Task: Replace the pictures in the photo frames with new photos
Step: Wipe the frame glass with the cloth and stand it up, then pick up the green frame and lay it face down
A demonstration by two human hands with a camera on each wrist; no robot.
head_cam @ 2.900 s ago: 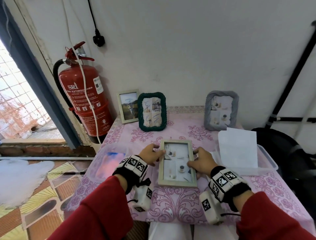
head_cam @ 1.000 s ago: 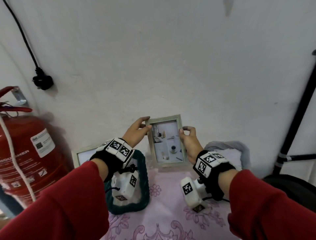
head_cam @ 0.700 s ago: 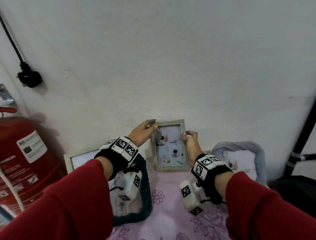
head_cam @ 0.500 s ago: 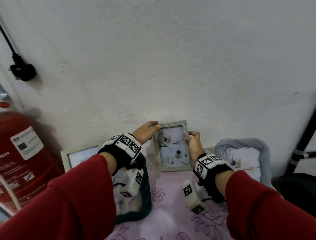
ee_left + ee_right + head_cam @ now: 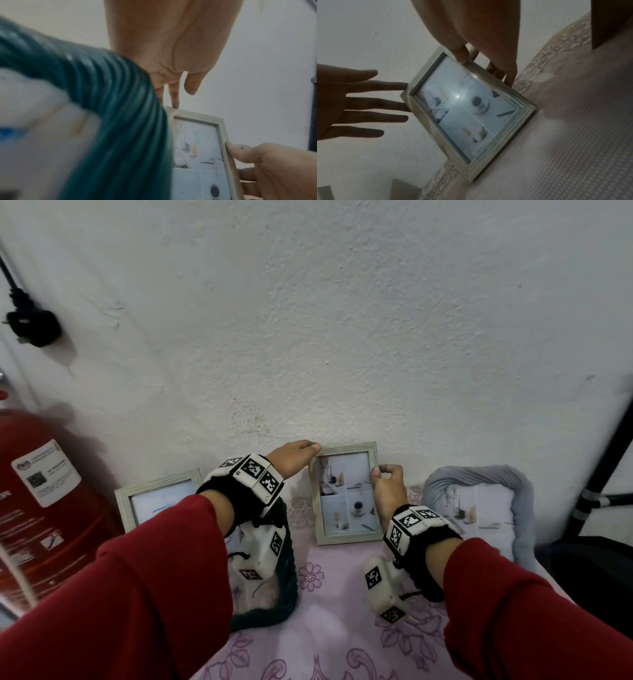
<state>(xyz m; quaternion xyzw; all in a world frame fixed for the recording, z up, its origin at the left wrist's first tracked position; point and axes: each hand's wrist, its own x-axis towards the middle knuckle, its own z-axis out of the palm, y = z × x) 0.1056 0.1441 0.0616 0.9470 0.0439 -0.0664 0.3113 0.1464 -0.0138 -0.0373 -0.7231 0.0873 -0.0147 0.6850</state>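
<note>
A pale wooden photo frame (image 5: 346,493) with a four-part photo stands upright on the pink tablecloth (image 5: 339,607), leaning against the white wall. My left hand (image 5: 297,454) reaches over with straight fingers, and the fingertips (image 5: 175,104) touch the frame's top left corner. My right hand (image 5: 386,482) pinches the frame's right edge, thumb (image 5: 462,57) on the front and the other fingers behind. In the right wrist view the frame (image 5: 465,108) rests on its bottom edge, with the left hand (image 5: 359,105) spread flat beside it.
A green rope frame (image 5: 286,580) stands under my left wrist, with a second pale frame (image 5: 156,498) behind it. A grey rope frame (image 5: 479,501) stands to the right. A red fire extinguisher (image 5: 37,508) is far left and a black pole (image 5: 606,470) far right.
The pale frame was lifted from flat on the table, carried to the back and set down upright against the wall. My left fingers have straightened onto its top corner.
</note>
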